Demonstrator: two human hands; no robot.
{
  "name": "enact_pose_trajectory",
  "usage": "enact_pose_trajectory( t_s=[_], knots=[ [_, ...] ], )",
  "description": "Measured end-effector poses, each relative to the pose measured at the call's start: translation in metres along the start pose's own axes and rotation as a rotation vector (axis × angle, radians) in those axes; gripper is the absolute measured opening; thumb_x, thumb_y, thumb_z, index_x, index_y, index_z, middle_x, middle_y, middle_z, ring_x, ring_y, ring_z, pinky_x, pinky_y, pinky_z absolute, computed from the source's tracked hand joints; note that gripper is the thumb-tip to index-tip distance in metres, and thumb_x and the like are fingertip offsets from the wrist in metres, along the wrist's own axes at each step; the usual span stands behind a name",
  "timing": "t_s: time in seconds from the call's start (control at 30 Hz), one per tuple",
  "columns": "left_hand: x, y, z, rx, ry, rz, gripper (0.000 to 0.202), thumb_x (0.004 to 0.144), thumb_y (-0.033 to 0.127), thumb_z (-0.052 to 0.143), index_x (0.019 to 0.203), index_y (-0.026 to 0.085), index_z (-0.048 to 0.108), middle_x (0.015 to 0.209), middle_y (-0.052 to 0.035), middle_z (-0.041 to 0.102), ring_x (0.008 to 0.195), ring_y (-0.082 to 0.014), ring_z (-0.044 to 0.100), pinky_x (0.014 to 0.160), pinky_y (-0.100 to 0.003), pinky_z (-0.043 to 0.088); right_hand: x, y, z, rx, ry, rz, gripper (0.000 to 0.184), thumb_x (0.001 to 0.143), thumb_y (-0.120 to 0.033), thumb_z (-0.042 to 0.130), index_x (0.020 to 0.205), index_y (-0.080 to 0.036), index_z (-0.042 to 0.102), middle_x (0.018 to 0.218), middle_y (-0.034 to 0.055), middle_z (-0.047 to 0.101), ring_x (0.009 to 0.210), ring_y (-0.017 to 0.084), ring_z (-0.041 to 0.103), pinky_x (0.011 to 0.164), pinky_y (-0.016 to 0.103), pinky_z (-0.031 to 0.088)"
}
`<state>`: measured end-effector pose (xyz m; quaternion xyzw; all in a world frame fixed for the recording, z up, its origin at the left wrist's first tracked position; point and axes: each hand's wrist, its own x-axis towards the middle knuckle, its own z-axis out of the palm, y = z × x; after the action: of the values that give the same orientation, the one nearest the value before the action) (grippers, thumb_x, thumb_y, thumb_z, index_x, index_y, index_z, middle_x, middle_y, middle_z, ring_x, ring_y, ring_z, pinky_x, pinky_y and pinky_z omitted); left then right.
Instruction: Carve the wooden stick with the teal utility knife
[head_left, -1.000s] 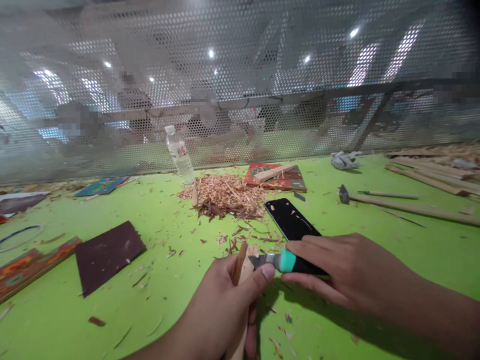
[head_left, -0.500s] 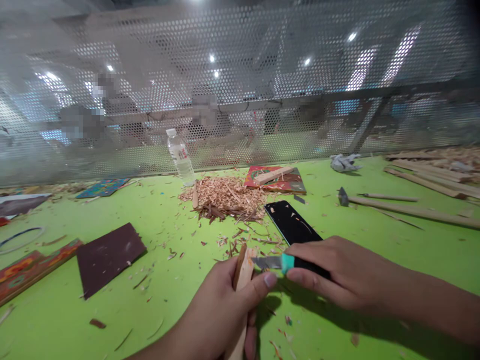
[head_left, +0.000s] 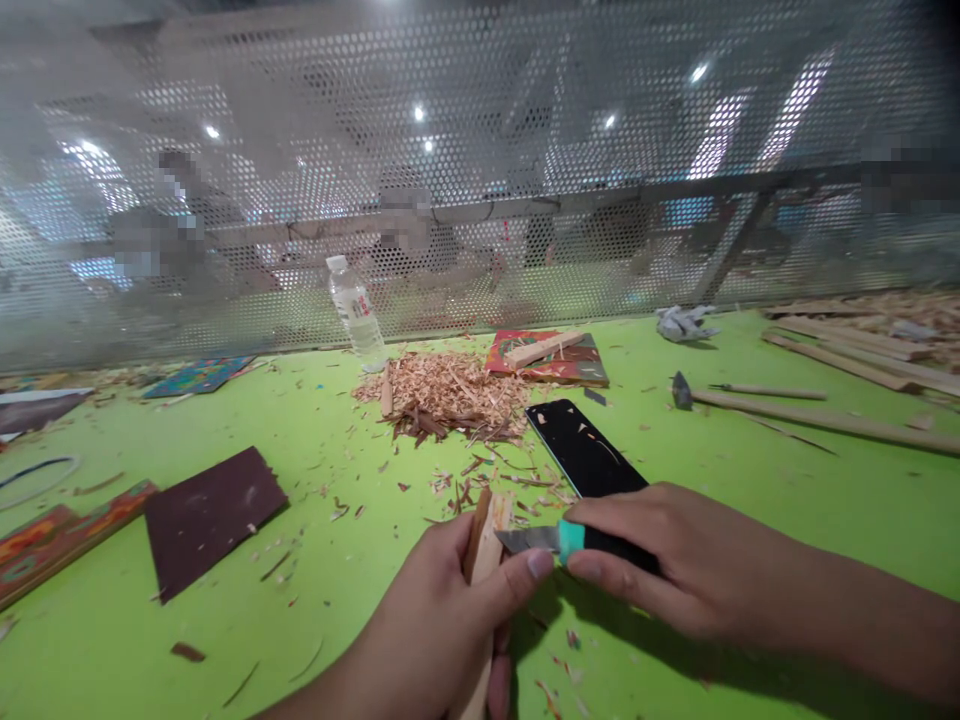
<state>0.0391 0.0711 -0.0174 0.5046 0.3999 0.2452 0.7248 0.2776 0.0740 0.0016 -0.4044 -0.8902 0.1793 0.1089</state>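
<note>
My left hand (head_left: pixel 457 610) is wrapped round a narrow wooden stick (head_left: pixel 491 535), pale on its cut face and brown along one side; its lower end runs out of the picture. In my right hand (head_left: pixel 675 565) is a utility knife (head_left: pixel 571 543) with a black handle and a teal collar. Its blade (head_left: pixel 525 540) reaches left over the pale face, with the tip at the wood; my left thumb lies just below the blade. Right behind the knife lies a black phone (head_left: pixel 581 445) with shavings on its screen.
Wood shavings (head_left: pixel 450 390) are heaped mid-table, beside a water bottle (head_left: pixel 356 318). A painted board (head_left: pixel 592 368) carries a wood strip. A hammer (head_left: pixel 787 415) lies right, a brown sheet (head_left: pixel 217 520) left. Perforated metal screening (head_left: pixel 480 150) backs the green table (head_left: pixel 360 620).
The knife blade has shifted slightly down along the stick, toward me, and a little left. Both hands keep their hold. The whole view has shifted slightly.
</note>
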Motion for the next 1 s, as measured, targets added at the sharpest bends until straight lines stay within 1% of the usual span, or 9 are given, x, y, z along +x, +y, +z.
enact_pose_trajectory(
  t_s=[0.13,0.33,0.5,0.63,0.7,0.77,0.83,0.93,1.0],
  knots=[
    [0.001,-0.001,-0.001,-0.009,-0.002,0.001,0.035,0.095,0.051,0.071,0.098,0.018,0.058,0.051,0.0076,0.057,0.035,-0.0081,0.054,0.037,-0.014,0.045,-0.001,0.0,0.005,-0.072,0.052,-0.002,0.052,0.113,-0.058,0.028,0.095,-0.022,0.06,0.08,0.004,0.069,0.065,0.018,0.06,0.059,0.032,0.035],
    [0.004,-0.006,-0.002,-0.052,0.004,-0.015,0.038,0.092,0.052,0.073,0.097,0.019,0.056,0.055,0.0085,0.056,0.035,-0.0089,0.055,0.038,-0.019,0.049,-0.005,0.001,0.014,-0.115,0.096,0.02,0.047,0.113,-0.054,0.031,0.101,-0.022,0.063,0.084,0.0052,0.072,0.069,0.022,0.067,0.06,0.033,0.038],
    [0.004,-0.007,-0.001,-0.059,0.017,-0.01,0.038,0.092,0.053,0.073,0.093,0.019,0.055,0.054,0.0084,0.055,0.034,-0.0084,0.053,0.037,-0.018,0.048,-0.006,-0.001,0.017,-0.155,0.143,0.021,0.049,0.114,-0.053,0.028,0.103,-0.022,0.064,0.087,0.005,0.075,0.07,0.023,0.07,0.06,0.034,0.039],
    [0.005,-0.008,0.0,-0.076,0.006,-0.02,0.038,0.092,0.054,0.072,0.091,0.02,0.056,0.049,0.0085,0.054,0.033,-0.0089,0.051,0.036,-0.019,0.048,-0.007,-0.005,0.021,-0.185,0.172,0.039,0.05,0.114,-0.054,0.027,0.099,-0.023,0.062,0.083,0.0028,0.074,0.065,0.022,0.07,0.057,0.035,0.038],
    [0.005,-0.008,0.0,-0.079,0.019,-0.018,0.037,0.093,0.053,0.071,0.091,0.02,0.056,0.048,0.0089,0.052,0.032,-0.0087,0.05,0.036,-0.018,0.047,-0.007,-0.008,0.022,-0.21,0.199,0.038,0.049,0.115,-0.054,0.027,0.097,-0.023,0.061,0.08,0.0018,0.073,0.063,0.022,0.07,0.055,0.035,0.038],
    [0.006,-0.009,0.001,-0.076,0.043,-0.016,0.037,0.093,0.053,0.07,0.086,0.02,0.055,0.046,0.009,0.05,0.031,-0.0087,0.049,0.034,-0.018,0.046,-0.007,-0.01,0.023,-0.255,0.25,0.014,0.048,0.115,-0.052,0.027,0.096,-0.024,0.061,0.079,0.0012,0.072,0.062,0.021,0.07,0.053,0.035,0.039],
    [0.006,-0.009,0.003,-0.074,0.07,-0.02,0.038,0.095,0.053,0.067,0.081,0.02,0.053,0.045,0.009,0.048,0.031,-0.009,0.048,0.033,-0.018,0.047,-0.006,-0.009,0.022,-0.318,0.333,0.007,0.048,0.115,-0.052,0.028,0.097,-0.023,0.061,0.078,0.0013,0.072,0.059,0.021,0.07,0.051,0.034,0.039],
    [0.006,-0.008,0.004,-0.076,0.096,-0.022,0.04,0.097,0.054,0.064,0.078,0.021,0.052,0.044,0.0093,0.047,0.03,-0.0087,0.047,0.031,-0.019,0.047,-0.006,-0.003,0.017,-0.427,0.478,0.064,0.05,0.114,-0.055,0.029,0.098,-0.022,0.061,0.073,0.0018,0.07,0.053,0.022,0.068,0.047,0.034,0.037],
    [0.006,-0.008,0.004,-0.079,0.094,-0.025,0.041,0.096,0.056,0.065,0.079,0.021,0.052,0.045,0.0093,0.047,0.03,-0.0085,0.046,0.031,-0.018,0.045,-0.006,0.003,0.012,-0.459,0.524,0.095,0.049,0.113,-0.056,0.031,0.099,-0.021,0.062,0.072,0.0024,0.07,0.052,0.023,0.069,0.046,0.033,0.036]
  ],
)
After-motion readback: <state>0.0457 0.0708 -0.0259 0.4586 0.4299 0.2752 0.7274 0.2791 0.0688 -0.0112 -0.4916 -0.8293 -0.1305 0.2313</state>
